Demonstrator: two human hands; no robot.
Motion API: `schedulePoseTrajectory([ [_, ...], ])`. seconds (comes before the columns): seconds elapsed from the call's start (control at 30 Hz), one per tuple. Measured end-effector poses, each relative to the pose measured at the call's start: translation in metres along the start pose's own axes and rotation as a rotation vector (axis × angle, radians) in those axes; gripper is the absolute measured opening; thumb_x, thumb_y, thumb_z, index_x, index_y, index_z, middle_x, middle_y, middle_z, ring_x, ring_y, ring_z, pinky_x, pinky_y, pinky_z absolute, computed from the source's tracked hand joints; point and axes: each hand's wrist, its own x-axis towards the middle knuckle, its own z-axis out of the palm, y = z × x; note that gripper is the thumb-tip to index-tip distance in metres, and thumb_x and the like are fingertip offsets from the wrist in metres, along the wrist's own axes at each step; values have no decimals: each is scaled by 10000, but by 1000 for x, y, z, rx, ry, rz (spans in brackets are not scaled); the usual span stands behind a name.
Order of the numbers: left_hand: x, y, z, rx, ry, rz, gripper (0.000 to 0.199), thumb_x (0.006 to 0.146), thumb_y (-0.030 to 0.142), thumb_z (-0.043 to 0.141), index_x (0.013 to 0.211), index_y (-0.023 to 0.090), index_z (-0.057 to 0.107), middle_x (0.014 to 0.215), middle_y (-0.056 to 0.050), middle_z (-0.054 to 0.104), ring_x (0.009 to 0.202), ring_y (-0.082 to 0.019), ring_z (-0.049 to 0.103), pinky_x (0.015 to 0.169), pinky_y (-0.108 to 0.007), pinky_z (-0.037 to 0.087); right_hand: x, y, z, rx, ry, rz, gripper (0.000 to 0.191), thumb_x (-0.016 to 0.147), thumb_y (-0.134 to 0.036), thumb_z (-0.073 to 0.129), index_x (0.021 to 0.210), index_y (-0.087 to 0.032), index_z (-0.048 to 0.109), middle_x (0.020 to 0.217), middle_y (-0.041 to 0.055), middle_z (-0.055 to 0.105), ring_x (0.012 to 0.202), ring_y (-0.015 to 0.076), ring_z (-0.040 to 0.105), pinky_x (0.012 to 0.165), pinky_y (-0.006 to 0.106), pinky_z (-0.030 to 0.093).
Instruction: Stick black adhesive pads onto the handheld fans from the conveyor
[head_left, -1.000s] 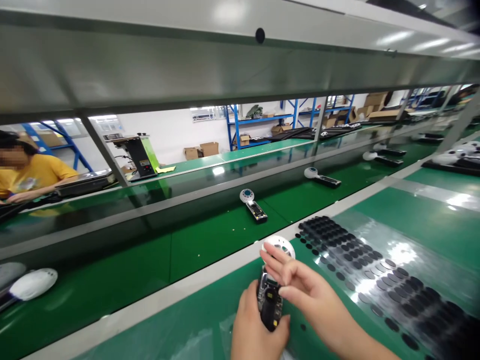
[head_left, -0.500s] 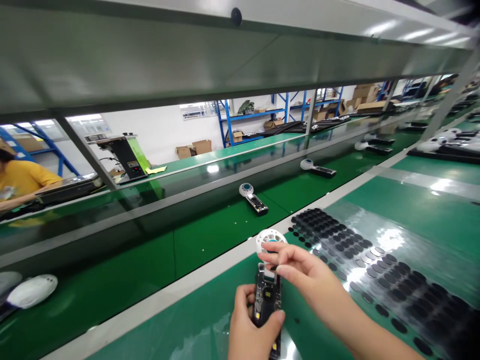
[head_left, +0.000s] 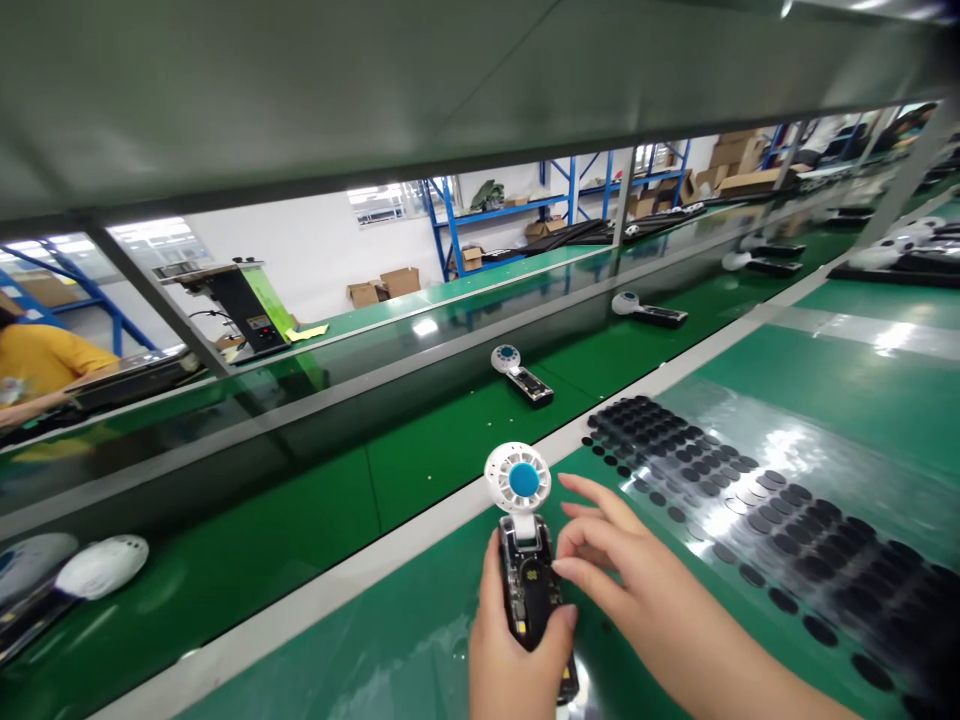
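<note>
The left hand (head_left: 517, 640) held the small handheld fan (head_left: 527, 560) upright over the green bench (head_left: 862, 400), with its fingers clamped around the open black handle, where the circuit board was visible. Half a second before, the right hand (head_left: 622, 580) had covered the round white head of the fan, the fingertips pinching at its centre. Now this hand was lower, beside the handle, and the head was free to see: a blue round disc (head_left: 523, 480) sat in the middle of the white grille. The fingers of the right hand were loosely apart, holding nothing, with the fingertips (head_left: 562, 567) just touching the side of the handle. I judge from this that the pressing at the head was finished and that the attention went down to the handle.

To the right lay a clear sheet with rows of black round pads (head_left: 750, 500), near the right hand. On the conveyor belt (head_left: 420, 450) behind the bench, another fan (head_left: 521, 372) of the same kind lay flat, and one more (head_left: 649, 310) further away. A person in a yellow shirt (head_left: 37, 365) was at the far left.
</note>
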Motion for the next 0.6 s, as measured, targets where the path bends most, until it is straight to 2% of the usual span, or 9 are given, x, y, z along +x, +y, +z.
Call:
schedulePoseTrajectory([
  [0.13,0,0,-1,50,-12,32,701,608,200,543,1286,165,368,1235,-62,532,1116,-221,497,858,-256,418,2,0,2,71,-83,39,131,773,-222,466,644,-223,486,1360,-18,338,1236,218,316,945,356,325],
  [0.23,1,-2,-2,59,-9,50,687,605,188,552,1272,163,390,1241,-68,527,1125,-234,489,876,-272,415,3,0,3,76,-68,27,130,771,-204,470,643,-218,482,1343,-12,364,1165,212,406,900,337,360],
  [0.43,1,-2,-2,85,-18,50,674,616,173,556,1271,189,395,1215,-61,550,1094,-238,514,854,-280,432,4,0,5,58,-50,28,133,761,-179,483,631,-209,479,1326,16,375,1165,197,404,920,327,338],
  [0.6,-1,0,-1,108,-21,48,664,629,172,552,1274,193,391,1179,-62,577,1058,-232,541,827,-271,444,3,-1,7,35,-35,35,134,761,-160,472,641,-213,499,1340,-18,346,1116,195,444,878,323,374],
])
